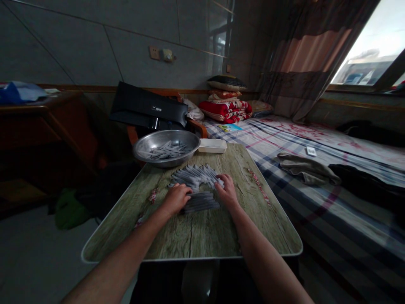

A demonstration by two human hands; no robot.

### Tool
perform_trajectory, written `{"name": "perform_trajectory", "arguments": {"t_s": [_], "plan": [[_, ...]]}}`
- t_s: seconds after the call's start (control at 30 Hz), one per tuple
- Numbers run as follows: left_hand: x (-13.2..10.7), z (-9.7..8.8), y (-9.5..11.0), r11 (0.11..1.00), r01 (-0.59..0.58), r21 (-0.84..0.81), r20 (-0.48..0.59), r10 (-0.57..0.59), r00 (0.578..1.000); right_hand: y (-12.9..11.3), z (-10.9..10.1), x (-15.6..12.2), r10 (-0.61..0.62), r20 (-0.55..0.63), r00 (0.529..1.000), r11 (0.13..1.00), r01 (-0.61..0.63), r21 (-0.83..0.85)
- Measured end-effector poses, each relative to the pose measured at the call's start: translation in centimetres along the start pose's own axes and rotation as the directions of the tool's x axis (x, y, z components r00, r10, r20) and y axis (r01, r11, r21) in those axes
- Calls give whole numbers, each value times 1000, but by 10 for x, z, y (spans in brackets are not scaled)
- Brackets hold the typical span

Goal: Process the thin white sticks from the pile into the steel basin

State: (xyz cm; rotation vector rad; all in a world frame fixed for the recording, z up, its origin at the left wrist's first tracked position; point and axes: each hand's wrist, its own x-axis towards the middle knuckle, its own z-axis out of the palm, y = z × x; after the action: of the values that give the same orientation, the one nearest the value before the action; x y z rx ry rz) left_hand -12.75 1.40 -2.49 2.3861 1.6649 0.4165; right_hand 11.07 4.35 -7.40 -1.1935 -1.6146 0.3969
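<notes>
A fanned pile of thin, translucent pen-like sticks [196, 174] with dark ends lies in the middle of the wood-patterned table [218, 236]. Nearer me is a neat row of the same kind of sticks [202, 202], side by side. My left hand [177, 198] is closed, its bent fingers at the left end between pile and row; what they hold, if anything, is hidden. At the pile's right end, my right hand [227, 192] has thumb and fingers closed around the ends of some sticks. A steel bowl [142, 155] behind the pile contains many more sticks.
A white plastic tray [212, 146] stands beside the bowl at the table's far edge. Behind them a black monitor [148, 105] leans on a wooden chair. To the right is a bed [262, 147] with checked bedding, a grey cloth [306, 168] and folded quilts [226, 110].
</notes>
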Motion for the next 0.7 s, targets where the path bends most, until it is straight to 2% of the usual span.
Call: {"name": "perform_trajectory", "arguments": {"t_s": [0.1,0.23,0.3,0.37,0.43,0.47,0.53,0.6,0.63,0.7], "plan": [[1,-6,4,999,-11,-30,-71,9,997,-10,1,-2,-97,86,992,993,102,-57],[7,-16,14,992,-90,-83,-171,75,982,-24,8,-4,-234,208,950,959,261,-110],[12,-21,20,978,-134,-160,-222,96,970,-26,12,-5,-242,252,937,949,283,-138],[18,-23,27,931,-164,-327,-287,68,956,-25,15,-4,-216,263,940,955,260,-143],[24,-19,35,799,-179,-574,-357,-47,933,-22,15,-4,-178,234,956,971,209,-116],[27,-16,40,690,-188,-699,-379,-134,916,-21,15,-3,-157,218,963,979,181,-96],[31,-4,52,435,-212,-875,-365,-305,880,-21,14,-3,-113,212,971,990,128,-57],[34,9,65,250,-211,-945,-297,-384,874,-23,12,-4,-77,236,969,996,83,-18],[35,16,71,210,-198,-957,-268,-390,881,-25,12,-5,-62,246,967,998,63,5],[38,27,83,182,-183,-966,-242,-389,889,-29,11,-6,-40,253,967,998,28,52]]}}
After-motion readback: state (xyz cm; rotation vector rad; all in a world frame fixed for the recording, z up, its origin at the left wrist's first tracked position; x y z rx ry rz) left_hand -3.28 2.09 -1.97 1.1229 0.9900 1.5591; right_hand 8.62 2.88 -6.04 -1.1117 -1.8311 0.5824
